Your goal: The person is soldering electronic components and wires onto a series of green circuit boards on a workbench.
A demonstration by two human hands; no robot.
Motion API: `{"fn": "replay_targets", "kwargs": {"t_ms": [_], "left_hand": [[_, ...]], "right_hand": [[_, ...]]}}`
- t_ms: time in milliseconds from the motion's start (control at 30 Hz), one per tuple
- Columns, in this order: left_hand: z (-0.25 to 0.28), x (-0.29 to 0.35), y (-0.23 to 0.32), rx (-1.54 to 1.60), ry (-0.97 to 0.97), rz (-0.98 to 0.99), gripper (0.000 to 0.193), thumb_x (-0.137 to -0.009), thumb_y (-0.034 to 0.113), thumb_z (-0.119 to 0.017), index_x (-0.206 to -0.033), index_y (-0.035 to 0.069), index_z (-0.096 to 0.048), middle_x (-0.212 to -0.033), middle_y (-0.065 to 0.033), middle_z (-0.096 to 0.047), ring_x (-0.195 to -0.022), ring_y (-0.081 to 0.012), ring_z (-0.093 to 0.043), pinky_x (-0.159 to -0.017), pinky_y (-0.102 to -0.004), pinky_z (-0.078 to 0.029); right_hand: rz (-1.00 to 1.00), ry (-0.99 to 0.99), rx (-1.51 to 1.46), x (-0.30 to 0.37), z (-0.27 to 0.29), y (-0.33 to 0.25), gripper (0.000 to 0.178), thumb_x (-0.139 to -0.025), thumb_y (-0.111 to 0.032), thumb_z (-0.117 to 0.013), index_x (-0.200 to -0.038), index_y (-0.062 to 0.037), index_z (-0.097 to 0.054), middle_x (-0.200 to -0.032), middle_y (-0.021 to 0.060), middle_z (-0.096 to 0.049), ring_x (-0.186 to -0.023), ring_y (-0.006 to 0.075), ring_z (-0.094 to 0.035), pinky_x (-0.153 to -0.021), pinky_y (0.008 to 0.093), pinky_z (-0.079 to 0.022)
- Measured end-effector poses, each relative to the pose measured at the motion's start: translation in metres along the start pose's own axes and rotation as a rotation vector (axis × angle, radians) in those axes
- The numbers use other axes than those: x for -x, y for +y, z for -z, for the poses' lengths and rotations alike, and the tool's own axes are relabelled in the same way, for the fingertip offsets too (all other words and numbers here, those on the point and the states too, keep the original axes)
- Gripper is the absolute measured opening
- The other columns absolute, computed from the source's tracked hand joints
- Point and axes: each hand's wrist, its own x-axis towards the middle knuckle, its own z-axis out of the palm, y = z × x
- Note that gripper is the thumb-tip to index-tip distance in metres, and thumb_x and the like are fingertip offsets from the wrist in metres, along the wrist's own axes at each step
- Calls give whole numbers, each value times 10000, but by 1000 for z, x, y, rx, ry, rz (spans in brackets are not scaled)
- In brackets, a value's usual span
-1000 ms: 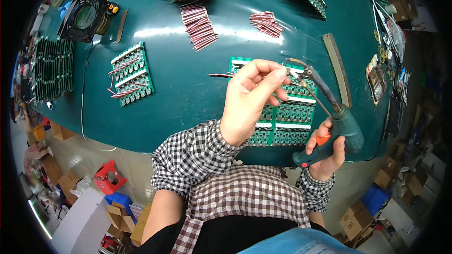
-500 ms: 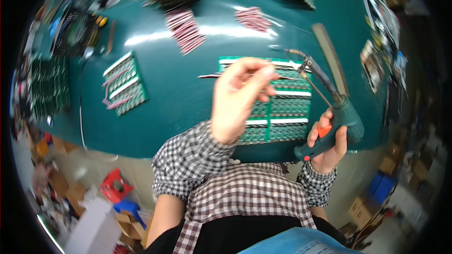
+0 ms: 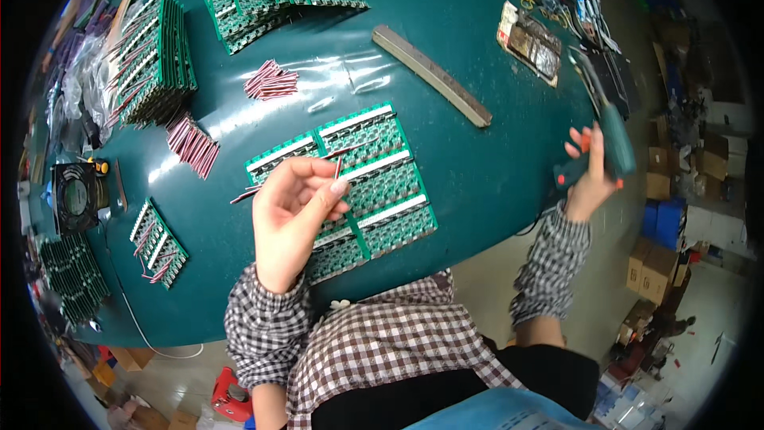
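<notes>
My left hand pinches a thin wire between thumb and fingers, above a panel of green circuit boards. Another red-and-black wire lies across the panel's upper part. More wire ends stick out at the panel's left edge, partly hidden by this hand. Out to the right, past the panel, my right hand is closed round the handle of a green pistol-shaped soldering gun. The gun's front end points away from me, beside the clutter at the right edge of the table, and its tip is hard to make out.
A long grey-brown bar lies beyond the panel. Bundles of red-and-white wires and stacks of circuit boards stand at the far left. A small board and a black fan are left. A stained tray sits far right.
My right hand has carried the soldering gun from over the panel out to the right. My left hand still pinches above the panel. The whole view has turned and shifted rightward.
</notes>
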Motion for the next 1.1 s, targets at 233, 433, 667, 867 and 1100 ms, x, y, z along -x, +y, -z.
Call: {"fn": "replay_targets", "kwargs": {"t_ms": [233,433,667,867,1100], "left_hand": [[-1,3,8,-68,-3,47,120,-854,101,-579,-921,13,-532,-774,-26,-568,-657,-91,-570,-592,-204,-464],[0,2,10,-73,-72,85,105,-858,71,-568,-932,6,-528,-807,-25,-576,-702,-86,-573,-618,-201,-465],[-4,-4,18,-112,-63,60,103,-848,89,-577,-910,17,-537,-788,-20,-561,-668,-82,-556,-583,-201,-440],[-6,-7,15,-132,-79,96,94,-848,75,-577,-908,14,-538,-800,-18,-567,-670,-78,-555,-587,-194,-442],[-9,-10,12,-132,-111,142,83,-852,54,-567,-913,7,-537,-827,-20,-573,-681,-73,-553,-599,-191,-449]], "right_hand": [[-305,-70,-217,7,21,-5,368,-880,-283,-539,-1037,49,-547,-874,104,-596,-758,223,-635,-556,259,-537],[-558,-197,-537,12,32,1,355,-908,-333,-482,-1015,2,-533,-848,53,-575,-753,165,-605,-520,234,-530],[-663,-352,-724,21,34,-4,383,-924,-345,-437,-1071,8,-472,-845,65,-573,-742,165,-611,-505,239,-554],[-565,-247,-546,3,37,-2,362,-914,-344,-466,-1025,-2,-506,-845,53,-572,-754,157,-607,-531,229,-542],[-642,-171,-517,-24,53,27,327,-886,-331,-531,-973,-16,-551,-851,39,-596,-770,163,-620,-581,227,-526]]}}
